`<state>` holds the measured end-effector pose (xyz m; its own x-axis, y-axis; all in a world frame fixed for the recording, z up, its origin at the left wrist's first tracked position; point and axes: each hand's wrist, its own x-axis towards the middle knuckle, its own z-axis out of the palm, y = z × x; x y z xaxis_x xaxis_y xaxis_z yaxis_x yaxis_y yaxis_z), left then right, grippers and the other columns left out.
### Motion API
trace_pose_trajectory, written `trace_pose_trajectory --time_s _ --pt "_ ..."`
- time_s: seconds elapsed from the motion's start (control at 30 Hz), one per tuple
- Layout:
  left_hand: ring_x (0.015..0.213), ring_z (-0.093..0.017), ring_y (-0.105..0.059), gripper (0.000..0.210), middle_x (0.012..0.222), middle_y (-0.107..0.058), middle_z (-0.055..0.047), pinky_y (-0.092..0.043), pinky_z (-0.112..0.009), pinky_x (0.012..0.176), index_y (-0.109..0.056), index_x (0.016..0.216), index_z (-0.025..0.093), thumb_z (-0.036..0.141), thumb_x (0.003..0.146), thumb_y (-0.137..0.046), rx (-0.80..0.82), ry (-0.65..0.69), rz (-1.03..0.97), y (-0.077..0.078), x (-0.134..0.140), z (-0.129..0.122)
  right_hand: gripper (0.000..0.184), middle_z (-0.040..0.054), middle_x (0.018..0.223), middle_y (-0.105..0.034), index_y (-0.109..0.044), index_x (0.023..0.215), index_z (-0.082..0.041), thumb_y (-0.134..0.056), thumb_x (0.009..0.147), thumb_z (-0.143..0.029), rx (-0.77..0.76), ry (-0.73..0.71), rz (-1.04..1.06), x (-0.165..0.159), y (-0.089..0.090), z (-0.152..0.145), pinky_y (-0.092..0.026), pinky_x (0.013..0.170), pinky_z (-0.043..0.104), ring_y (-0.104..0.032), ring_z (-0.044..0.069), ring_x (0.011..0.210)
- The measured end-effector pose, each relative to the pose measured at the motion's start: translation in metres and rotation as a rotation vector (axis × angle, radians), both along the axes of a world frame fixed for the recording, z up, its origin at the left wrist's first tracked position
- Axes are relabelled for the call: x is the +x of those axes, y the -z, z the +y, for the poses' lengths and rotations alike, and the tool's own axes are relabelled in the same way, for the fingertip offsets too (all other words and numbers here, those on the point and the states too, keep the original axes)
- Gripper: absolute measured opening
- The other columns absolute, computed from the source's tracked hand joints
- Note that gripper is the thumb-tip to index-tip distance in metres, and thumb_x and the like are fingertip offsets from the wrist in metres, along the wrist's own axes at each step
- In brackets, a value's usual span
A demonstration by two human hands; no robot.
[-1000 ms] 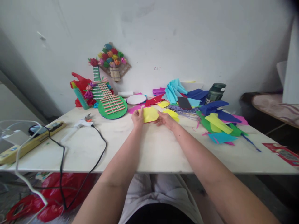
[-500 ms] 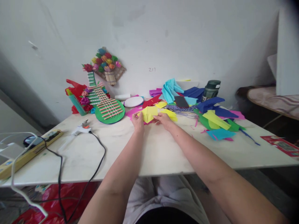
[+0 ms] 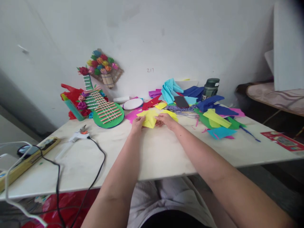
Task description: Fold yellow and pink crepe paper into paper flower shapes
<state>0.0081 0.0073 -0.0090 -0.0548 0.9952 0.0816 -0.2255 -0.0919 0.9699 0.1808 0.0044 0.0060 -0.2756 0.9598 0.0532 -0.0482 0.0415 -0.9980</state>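
A creased sheet of yellow crepe paper is stretched between my two hands, just above the table. My left hand pinches its left edge, while my right hand grips the right edge with thumb and fingers together. Behind my right hand lies more yellow paper. Pink paper lies on the table just past my left hand. Beyond the held sheet are a small yellow piece and red paper.
A green paper lute with strings leans at the back left. A glue gun with its black cord and a power strip lie at the left. Coloured paper, a dark phone and a bottle stand or lie on the right.
The view has shifted slightly, so the scene sits a little further left. The yellow paper has tilted and spread lower between my hands, which keep their hold.
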Motion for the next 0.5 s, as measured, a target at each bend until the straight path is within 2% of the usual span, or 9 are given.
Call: trace_pose_trajectory --time_s 0.1,0.27,0.37,0.5 --pt "0.053 -0.014 -0.058 0.041 0.06 -0.061 -0.002 -0.043 -0.023 0.046 -0.058 0.072 0.014 0.048 0.055 -0.073 0.026 -0.013 -0.019 0.003 0.006 0.003 0.012 0.0002 0.051 -0.062 -0.058 0.068 -0.014 -0.064 0.072 -0.024 0.01 0.045 -0.017 -0.003 0.001 0.001 -0.043 0.04 0.019 -0.058 0.012 0.045" --pt "0.055 -0.014 -0.059 0.04 0.062 -0.063 -0.004 -0.046 -0.025 0.051 -0.06 0.073 0.013 0.046 0.054 -0.075 0.025 0.078 -0.038 0.002 0.007 0.001 0.011 -0.0031 0.045 -0.058 -0.058 0.064 -0.015 -0.068 0.066 -0.019 0.063 0.141 -0.083 -0.003 0.004 0.006 -0.042 0.04 0.02 -0.052 0.01 0.039" --pt "0.057 -0.015 -0.06 0.039 0.064 -0.065 -0.005 -0.046 -0.026 0.053 -0.063 0.076 0.012 0.043 0.055 -0.075 0.0 0.164 -0.027 -0.002 0.001 -0.003 0.011 -0.0031 0.047 -0.058 -0.059 0.064 -0.014 -0.069 0.064 -0.018 0.103 0.112 -0.107 0.003 0.004 0.008 -0.043 0.042 0.02 -0.052 0.01 0.04" --pt "0.049 -0.013 -0.056 0.032 0.056 -0.061 -0.004 -0.042 -0.024 0.048 -0.062 0.066 0.012 0.04 0.056 -0.075 -0.035 0.212 0.065 -0.004 -0.004 -0.006 0.013 -0.0029 0.05 -0.06 -0.062 0.066 -0.014 -0.071 0.062 -0.021 0.138 0.019 -0.148 0.009 0.004 0.009 -0.043 0.043 0.02 -0.053 0.01 0.042"
